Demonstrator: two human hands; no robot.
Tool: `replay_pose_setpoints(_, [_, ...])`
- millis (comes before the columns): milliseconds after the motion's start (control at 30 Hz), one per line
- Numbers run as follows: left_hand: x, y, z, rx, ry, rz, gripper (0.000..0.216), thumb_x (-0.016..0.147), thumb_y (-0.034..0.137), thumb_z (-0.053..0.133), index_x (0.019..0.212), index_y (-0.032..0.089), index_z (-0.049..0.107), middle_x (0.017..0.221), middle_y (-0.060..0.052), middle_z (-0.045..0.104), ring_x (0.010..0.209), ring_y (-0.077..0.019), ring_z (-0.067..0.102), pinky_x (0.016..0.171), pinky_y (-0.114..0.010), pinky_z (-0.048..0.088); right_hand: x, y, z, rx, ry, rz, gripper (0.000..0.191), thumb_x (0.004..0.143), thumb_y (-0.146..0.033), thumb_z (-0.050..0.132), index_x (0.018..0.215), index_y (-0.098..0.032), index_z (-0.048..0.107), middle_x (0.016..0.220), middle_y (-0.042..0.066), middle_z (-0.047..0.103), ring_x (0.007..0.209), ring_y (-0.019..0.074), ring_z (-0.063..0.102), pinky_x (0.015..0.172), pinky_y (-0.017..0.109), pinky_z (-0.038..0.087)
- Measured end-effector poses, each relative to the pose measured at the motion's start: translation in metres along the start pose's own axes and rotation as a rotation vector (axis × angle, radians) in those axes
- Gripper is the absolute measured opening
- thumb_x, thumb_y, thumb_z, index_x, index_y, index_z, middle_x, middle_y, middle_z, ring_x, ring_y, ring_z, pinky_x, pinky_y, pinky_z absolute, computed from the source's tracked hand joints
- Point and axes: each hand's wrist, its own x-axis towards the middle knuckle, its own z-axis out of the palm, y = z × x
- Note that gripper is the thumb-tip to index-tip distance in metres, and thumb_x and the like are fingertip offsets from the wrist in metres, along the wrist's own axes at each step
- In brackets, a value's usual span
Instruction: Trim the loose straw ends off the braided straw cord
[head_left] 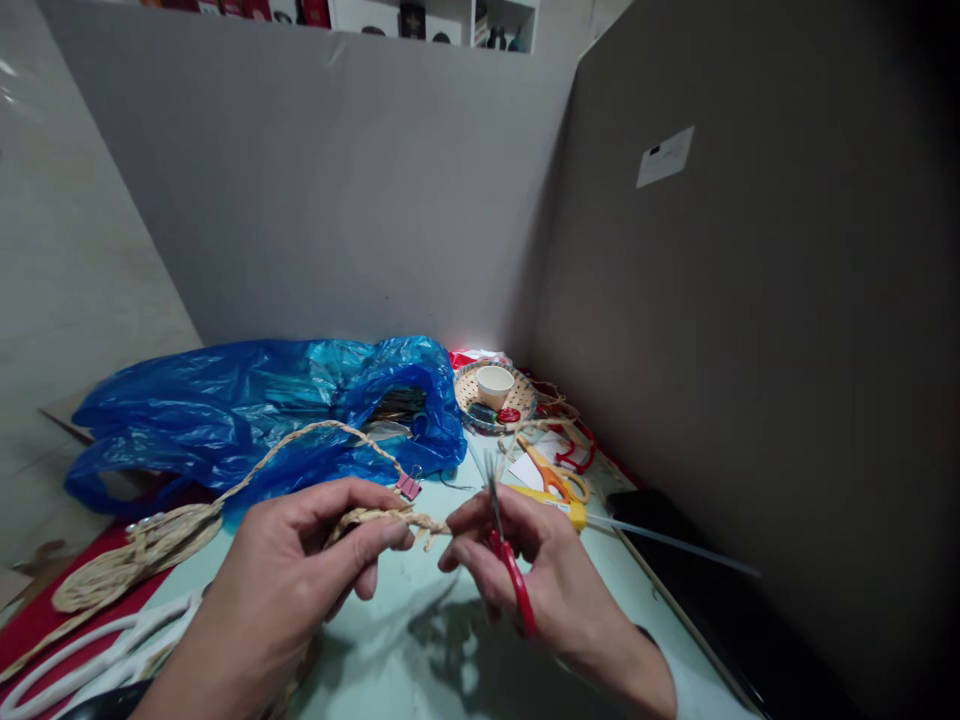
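Note:
Between its thumb and fingers, my left hand [322, 555] pinches a braided straw-coloured cord [420, 522]. The cord's end reaches across to the fingertips of my right hand [525, 560], which also holds red-handled scissors [513, 575] with the blades pointing up. A pink binder clip [409, 486] sits just behind my left fingers, at the end of a long braid [300, 434] that runs left to a coiled bundle [112, 570]. Parts of the cord are hidden inside my left hand.
A blue plastic bag [255, 410] lies behind my left hand. Farther back, a woven tray [469, 385] carries a white cup [495, 384]. Orange scissors [551, 470] and a yellow glue gun [574, 512] with a translucent stick lie at the right. Grey partitions [360, 180] enclose the table.

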Motion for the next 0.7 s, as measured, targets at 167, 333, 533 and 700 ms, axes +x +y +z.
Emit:
replay_pose_setpoints(167, [0.004,0.0,-0.006,0.168,-0.17,0.056,0.016,0.074,0.039,0.071,0.073,0.023,0.075,0.053,0.003,0.062,0.049,-0.0132,0.05,0.048,-0.023,0.036,-0.001,-0.005,-0.017,-0.57,-0.124,-0.316,0.005,0.084,-0.02,0.059,0.087,-0.019,0.063,0.07,-0.001,0.064,0.056,0.0101,0.051,0.057,0.023,0.037])
replay_pose_setpoints(333, [0.001,-0.008,-0.005,0.231,-0.237,0.142,0.017,0.083,0.037,0.063,0.072,0.025,0.069,0.055,0.004,0.058,0.048,-0.0124,0.046,0.044,-0.022,0.034,-0.005,-0.009,-0.024,-0.844,-0.232,-0.385,0.007,0.084,-0.027,0.061,0.089,-0.022,0.06,0.076,-0.002,0.065,0.059,0.0118,0.051,0.053,0.027,0.026])
replay_pose_setpoints(533, [-0.008,-0.006,0.005,0.238,-0.194,0.15,0.024,0.082,0.038,0.061,0.062,0.024,0.06,0.05,0.006,0.049,0.046,-0.0118,0.041,0.042,-0.022,0.032,-0.008,-0.013,-0.022,-0.901,-0.266,-0.414,0.016,0.086,-0.038,0.061,0.087,-0.022,0.057,0.074,-0.003,0.064,0.055,0.0113,0.047,0.052,0.029,0.021])
replay_pose_setpoints(700, [-0.01,-0.004,0.009,0.154,-0.236,0.065,0.023,0.078,0.037,0.064,0.061,0.023,0.062,0.048,0.006,0.047,0.045,-0.0108,0.039,0.043,-0.022,0.03,-0.007,-0.016,-0.022,-0.862,-0.319,-0.404,0.014,0.086,-0.035,0.061,0.084,-0.022,0.056,0.073,-0.002,0.065,0.055,0.0116,0.049,0.052,0.028,0.024])
